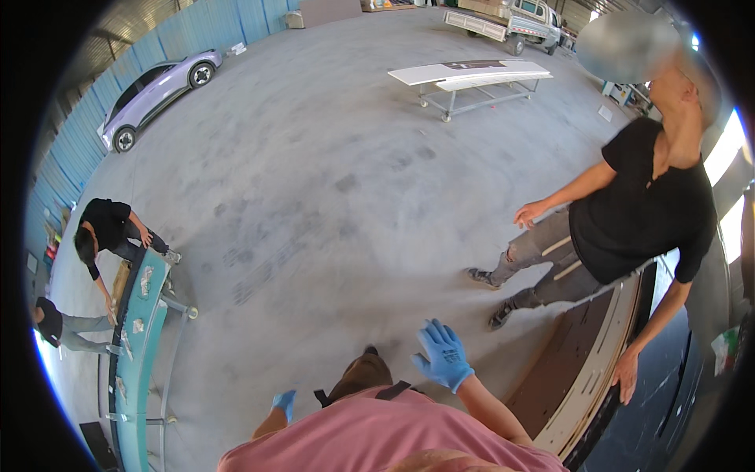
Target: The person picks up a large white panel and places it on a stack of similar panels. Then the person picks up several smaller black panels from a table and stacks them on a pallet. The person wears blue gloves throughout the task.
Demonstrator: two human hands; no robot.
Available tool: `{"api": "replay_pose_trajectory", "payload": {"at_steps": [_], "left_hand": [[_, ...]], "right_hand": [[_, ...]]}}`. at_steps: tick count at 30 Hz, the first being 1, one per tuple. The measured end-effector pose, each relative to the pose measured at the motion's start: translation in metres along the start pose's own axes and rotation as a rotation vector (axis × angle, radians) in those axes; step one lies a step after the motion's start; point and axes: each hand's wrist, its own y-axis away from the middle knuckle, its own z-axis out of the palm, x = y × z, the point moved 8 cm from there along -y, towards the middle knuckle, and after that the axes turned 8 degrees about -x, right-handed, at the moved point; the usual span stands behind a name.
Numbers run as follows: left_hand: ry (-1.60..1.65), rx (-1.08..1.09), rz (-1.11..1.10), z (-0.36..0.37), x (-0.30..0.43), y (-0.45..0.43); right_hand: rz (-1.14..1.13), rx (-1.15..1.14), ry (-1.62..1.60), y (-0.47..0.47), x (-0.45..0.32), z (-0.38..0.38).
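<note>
My right hand (443, 356), in a blue glove bearing print, hangs in front of me over the concrete floor (330, 253). Its fingers are spread a little, and it holds nothing. On the other side, my left hand (284, 403) is also gloved in blue and hangs low beside my body. Only part of it shows, so its fingers cannot be made out. Nearest to my right hand is a stack of boards (581, 377), brown and cream, with a dark panel (666, 377) beyond it. Neither hand touches anything that I can see.
A person in black (643, 200) stands at the right, one hand on the stack's edge. Two people (109, 230) work at a teal-topped wheeled table (141, 330) on the left. Farther off are a wheeled frame with white panels (472, 74), a lilac car (159, 94) and a truck (513, 23).
</note>
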Motion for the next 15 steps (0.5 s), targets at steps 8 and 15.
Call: {"api": "replay_pose_trajectory", "payload": {"at_steps": [8,15], "left_hand": [[0.038,-0.009,-0.153,0.026,0.104,-0.072],[-0.033,-0.149,0.217,0.093,0.482,-0.213]], "right_hand": [[-0.175,-0.201,-0.037,-0.268,0.032,0.040],[-0.046,-0.288,-0.080,-0.449,0.097,0.036]]}}
